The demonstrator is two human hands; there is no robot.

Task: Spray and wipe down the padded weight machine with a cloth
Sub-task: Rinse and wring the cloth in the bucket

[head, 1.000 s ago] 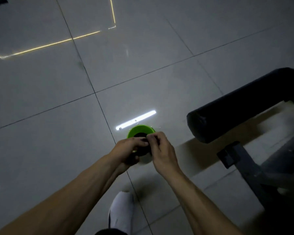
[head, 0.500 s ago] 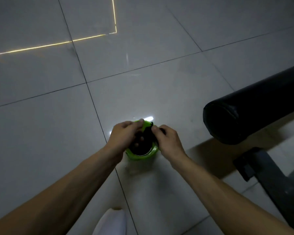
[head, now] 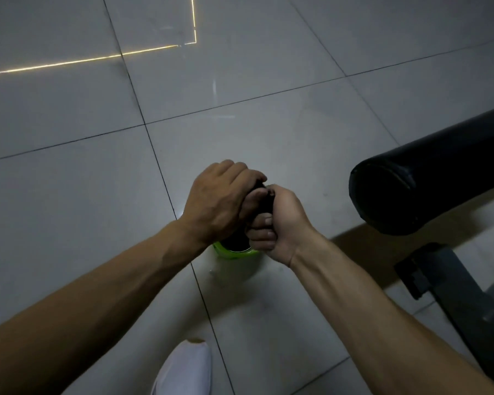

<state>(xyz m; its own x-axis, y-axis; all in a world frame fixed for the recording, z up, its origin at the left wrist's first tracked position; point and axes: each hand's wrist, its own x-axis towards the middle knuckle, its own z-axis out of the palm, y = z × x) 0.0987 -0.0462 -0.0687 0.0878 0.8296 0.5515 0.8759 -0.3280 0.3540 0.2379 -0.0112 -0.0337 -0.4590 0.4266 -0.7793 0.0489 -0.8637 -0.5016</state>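
Observation:
Both my hands are clenched together above a small green bucket that stands on the tiled floor. My left hand and my right hand each grip a dark cloth, which shows only as a black strip between the fists. The rest of the cloth is hidden by my fingers. To the right, the machine's black padded roller lies level, about a hand's width from my right hand.
The machine's dark metal frame runs along the floor at the lower right, under the roller. My white shoe is at the bottom centre. Grey floor tiles with bright light reflections stretch to the left and beyond.
My hands have risen from inside the green bucket and closed into fists on the dark cloth. The view has shifted, so the bucket now sits lower and mostly hidden beneath my hands.

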